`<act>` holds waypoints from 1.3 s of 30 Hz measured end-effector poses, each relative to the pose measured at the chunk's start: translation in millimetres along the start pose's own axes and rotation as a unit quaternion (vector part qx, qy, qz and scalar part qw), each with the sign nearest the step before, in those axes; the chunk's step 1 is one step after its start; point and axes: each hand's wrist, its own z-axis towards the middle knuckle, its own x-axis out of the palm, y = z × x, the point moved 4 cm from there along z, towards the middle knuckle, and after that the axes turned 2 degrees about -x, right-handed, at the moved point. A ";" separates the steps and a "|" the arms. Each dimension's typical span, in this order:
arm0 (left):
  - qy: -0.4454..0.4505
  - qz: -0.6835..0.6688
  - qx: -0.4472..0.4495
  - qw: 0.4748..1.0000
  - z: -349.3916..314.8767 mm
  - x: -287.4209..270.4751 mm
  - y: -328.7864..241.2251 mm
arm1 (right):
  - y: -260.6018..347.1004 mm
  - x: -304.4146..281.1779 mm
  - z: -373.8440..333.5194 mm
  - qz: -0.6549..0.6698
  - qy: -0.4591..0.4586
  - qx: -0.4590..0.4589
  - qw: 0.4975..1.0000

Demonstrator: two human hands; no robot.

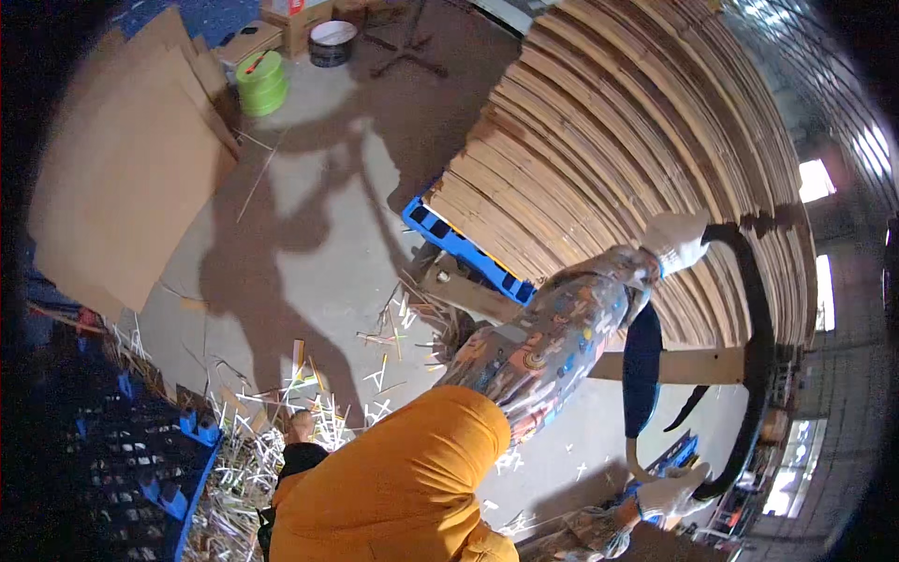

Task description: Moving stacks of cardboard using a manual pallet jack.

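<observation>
My left hand (676, 242), in a white glove, is wrapped round the upper end of a black curved handle (760, 351). The handle looks like a large loop joined to a pale beam, perhaps part of a pallet truck. Lower down, my right hand (670, 495), also gloved in white, is closed round the loop's other end. Beyond my left arm rises a tall stack of cardboard sheets (599, 140) on a blue pallet (465, 251). A dark blue panel (641, 370) hangs inside the loop.
Large cardboard sheets (131, 159) stand at the left. A green roll (261, 84) and a dark tub (331, 44) sit at the back, beside cardboard boxes (298, 21). Strap scraps (229, 478) litter the floor next to a blue plastic pallet (103, 468) at lower left.
</observation>
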 end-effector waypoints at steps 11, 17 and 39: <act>-0.084 -0.009 0.047 0.995 19.1 36.5 -6.4 | -3.5 1.4 -4.9 0.044 0.011 -0.007 0.999; -0.066 0.029 0.017 0.997 28.7 34.3 3.1 | 10.0 15.2 -18.5 0.080 0.034 -0.017 0.996; -0.113 0.093 -0.052 0.988 21.4 63.3 -4.8 | -127.1 133.3 144.3 0.129 0.095 0.069 0.985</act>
